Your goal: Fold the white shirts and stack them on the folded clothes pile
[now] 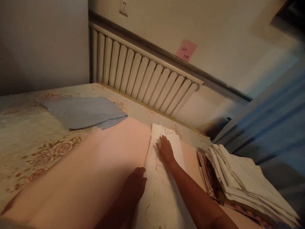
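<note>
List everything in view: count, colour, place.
garment: 1, white, centre
sheet: 1, pink, under garment
folded cloth: 1, blue-grey, left
fabric stack: 1, mostly off-white, right
floral cover: 1, pale, beneath sheet
radiator: 1, cream, background
wall: 1, cream, background
panel: 1, grey, upper left
socket: 1, white, wall top
note: 1, pink, above radiator
curtain: 1, blue, right
dark shape: 1, blackish, top right, unclear
left hand: 1, bare, garment's left edge
right hand: 1, bare, on garment
</note>
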Available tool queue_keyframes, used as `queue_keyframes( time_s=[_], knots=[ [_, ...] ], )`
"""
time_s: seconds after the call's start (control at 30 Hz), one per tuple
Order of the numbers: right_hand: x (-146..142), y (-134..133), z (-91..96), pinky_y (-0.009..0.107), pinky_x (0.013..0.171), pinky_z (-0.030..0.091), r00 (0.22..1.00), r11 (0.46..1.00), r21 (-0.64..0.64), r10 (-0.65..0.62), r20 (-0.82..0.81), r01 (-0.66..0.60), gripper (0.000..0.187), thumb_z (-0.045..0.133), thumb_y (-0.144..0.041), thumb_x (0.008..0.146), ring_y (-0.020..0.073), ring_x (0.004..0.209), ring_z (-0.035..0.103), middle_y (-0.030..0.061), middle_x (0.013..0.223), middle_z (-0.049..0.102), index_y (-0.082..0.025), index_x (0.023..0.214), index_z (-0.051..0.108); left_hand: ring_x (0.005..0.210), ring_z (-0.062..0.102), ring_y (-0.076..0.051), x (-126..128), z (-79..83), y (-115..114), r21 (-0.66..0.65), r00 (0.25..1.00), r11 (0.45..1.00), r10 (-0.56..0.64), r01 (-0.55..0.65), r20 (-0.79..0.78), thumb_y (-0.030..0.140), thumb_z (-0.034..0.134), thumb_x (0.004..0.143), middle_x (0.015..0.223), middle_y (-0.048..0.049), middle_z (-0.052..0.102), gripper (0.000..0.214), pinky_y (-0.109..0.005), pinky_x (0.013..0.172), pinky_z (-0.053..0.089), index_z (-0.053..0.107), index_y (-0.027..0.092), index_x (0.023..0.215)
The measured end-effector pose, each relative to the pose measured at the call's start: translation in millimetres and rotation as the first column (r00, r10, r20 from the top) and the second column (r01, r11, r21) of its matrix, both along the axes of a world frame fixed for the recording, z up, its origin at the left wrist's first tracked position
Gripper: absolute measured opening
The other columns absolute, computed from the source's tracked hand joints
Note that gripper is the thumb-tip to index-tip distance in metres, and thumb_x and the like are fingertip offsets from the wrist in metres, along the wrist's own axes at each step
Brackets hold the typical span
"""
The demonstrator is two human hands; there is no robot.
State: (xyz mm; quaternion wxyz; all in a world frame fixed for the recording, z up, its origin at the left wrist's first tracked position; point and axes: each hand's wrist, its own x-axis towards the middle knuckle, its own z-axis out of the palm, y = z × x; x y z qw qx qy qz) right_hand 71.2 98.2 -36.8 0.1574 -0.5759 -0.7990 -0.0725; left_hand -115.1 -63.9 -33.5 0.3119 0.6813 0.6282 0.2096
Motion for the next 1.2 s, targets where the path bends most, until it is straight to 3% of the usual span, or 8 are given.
queue_keyframes(
  time_s=[0.23,0.43,0.53,0.67,0.9,1.03,1.2],
  knots=[
    [-6,23,-31.0,0.053,0.112,0.022,0.998,0.997,-0.058,-0.044,0.048,0.047,0.054,0.035,-0.044,0.098,0.0315,0.141,0.028,0.0187,0.150,0.036,-0.010,0.141,0.043,0.105,0.060,-0.022,0,9.4,-1,-0.043,1.000,0.999,-0.006,0.006,-0.018,0.022,0.047,0.086,0.120,-0.0089,0.062,0.032,-0.033,0.091,0.044,0.056,0.020,0.117],
    [0,3,-25.3,0.050,0.114,0.022,0.998,0.990,-0.128,-0.047,0.040,0.051,0.055,0.038,-0.046,0.097,0.0301,0.142,0.029,0.0162,0.150,0.037,-0.012,0.141,0.043,0.113,0.057,-0.022,4,2.6,-1,-0.014,0.999,1.000,-0.006,0.005,-0.032,0.022,0.047,0.087,0.127,-0.0105,0.059,0.039,-0.033,0.097,0.042,0.053,0.018,0.125],
    [6,-28,-19.3,0.047,0.114,0.025,0.999,0.984,-0.177,-0.021,0.041,0.028,0.054,0.038,-0.046,0.097,0.0269,0.141,0.032,0.0131,0.150,0.038,-0.015,0.140,0.045,0.112,0.057,-0.022,5,1.5,-4,0.016,0.998,1.000,0.005,-0.004,-0.058,0.021,0.046,0.087,0.125,-0.0095,0.061,0.038,-0.032,0.096,0.042,0.054,0.018,0.125],
    [22,-92,-14.3,0.044,0.115,0.026,0.997,0.965,-0.253,0.076,-0.003,-0.075,0.053,0.042,-0.043,0.096,0.0242,0.142,0.030,0.0114,0.151,0.037,-0.015,0.142,0.044,0.111,0.058,-0.021,8,0.4,-11,0.075,0.995,0.995,0.072,-0.067,-0.066,0.021,0.044,0.089,0.125,-0.0104,0.061,0.040,-0.031,0.095,0.042,0.052,0.017,0.128],
    [57,-204,-16.5,0.051,0.118,0.023,0.984,0.963,-0.212,0.153,-0.092,-0.169,0.058,0.046,-0.035,0.094,0.0256,0.145,0.018,0.0076,0.156,0.025,-0.020,0.148,0.033,0.100,0.060,-0.017,13,1.7,-33,0.118,0.988,0.983,0.147,-0.142,-0.037,0.020,0.043,0.089,0.113,-0.0074,0.065,0.038,-0.027,0.088,0.042,0.052,0.017,0.125],
    [74,-243,-17.8,0.051,0.118,0.022,0.981,0.952,-0.253,0.141,-0.130,-0.170,0.058,0.046,-0.032,0.094,0.0249,0.145,0.020,0.0060,0.155,0.027,-0.021,0.149,0.031,0.102,0.059,-0.018,14,4.6,-49,0.128,0.991,0.985,0.124,-0.117,-0.051,0.019,0.042,0.087,0.110,-0.0060,0.066,0.031,-0.028,0.089,0.042,0.057,0.019,0.115],
    [92,-275,-19.2,0.053,0.118,0.023,0.974,0.950,-0.252,0.139,-0.179,-0.182,0.056,0.047,-0.031,0.093,0.0256,0.144,0.022,0.0039,0.154,0.030,-0.024,0.147,0.035,0.118,0.055,-0.019,14,4.5,-72,0.086,0.987,0.989,0.127,-0.119,-0.097,0.019,0.044,0.087,0.131,-0.0093,0.059,0.041,-0.030,0.101,0.037,0.050,0.016,0.128]
  ],
)
